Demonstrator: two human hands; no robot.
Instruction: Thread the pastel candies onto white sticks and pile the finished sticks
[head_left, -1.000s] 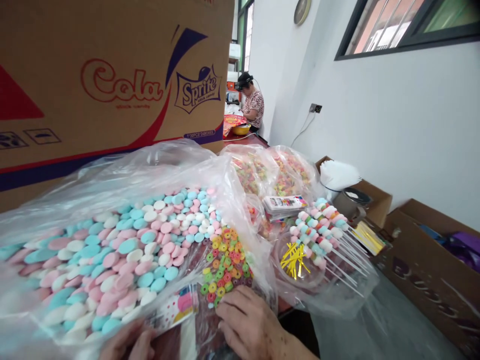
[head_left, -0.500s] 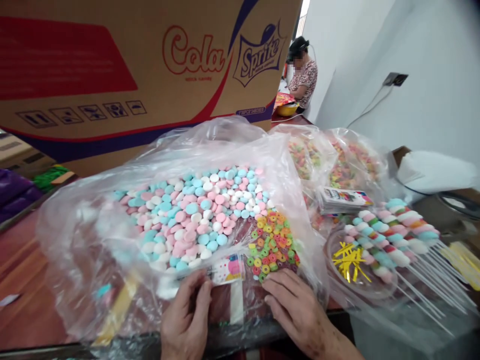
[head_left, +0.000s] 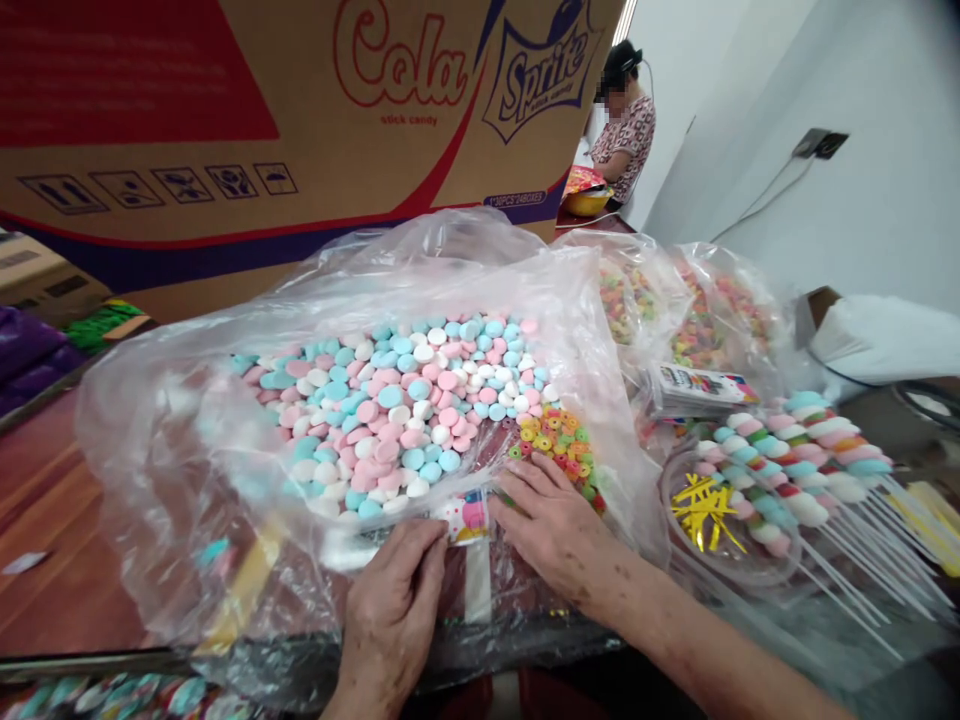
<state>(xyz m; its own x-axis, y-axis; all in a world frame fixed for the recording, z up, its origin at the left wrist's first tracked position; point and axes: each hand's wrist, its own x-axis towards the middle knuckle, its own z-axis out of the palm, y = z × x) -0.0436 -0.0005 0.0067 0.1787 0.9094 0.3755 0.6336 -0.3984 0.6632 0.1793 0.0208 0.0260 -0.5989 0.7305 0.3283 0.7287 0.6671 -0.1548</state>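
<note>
A large cardboard box point(head_left: 247, 130) printed "Cola" and "Sprite" stands at 11 o'clock. Below it a clear plastic bag point(head_left: 187, 420) holds pink, white and blue candy discs point(head_left: 397, 400). At 6 o'clock the left hand point(head_left: 390, 620) lies knuckles up, fingertips pinching the edge of a small printed wrapper point(head_left: 469, 517). Just beside it the right hand point(head_left: 559, 525) rests flat with fingers spread, fingertips touching the colourful candy rings point(head_left: 559, 445). At 3 o'clock, gold twist ties point(head_left: 701, 510) lie in a clear bowl, with finished candy skewers point(head_left: 795, 460) next to them. A seated person point(head_left: 626, 130) works at 1 o'clock.
</note>
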